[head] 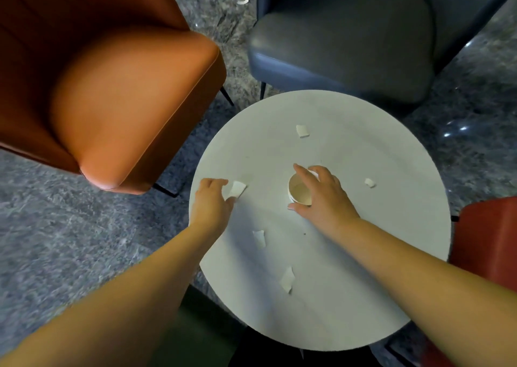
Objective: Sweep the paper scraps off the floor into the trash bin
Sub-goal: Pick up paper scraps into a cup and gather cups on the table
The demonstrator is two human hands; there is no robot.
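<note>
Several white paper scraps lie on a round white table [349,296]: one at the far side [302,131], one at the right [369,182], one near the middle [259,238] and one toward the front [287,279]. My left hand [211,203] is at the table's left edge and pinches another paper scrap [237,189] between thumb and fingers. My right hand [321,196] grips a small paper cup [300,192] at the table's centre, its open mouth turned toward me. One more scrap [242,1] lies on the grey floor between the chairs. No trash bin is in view.
An orange armchair [112,101] stands to the left of the table and a dark grey-blue chair [349,45] behind it. A red chair [489,241] touches the right edge of the view. Grey speckled floor [70,241] surrounds everything.
</note>
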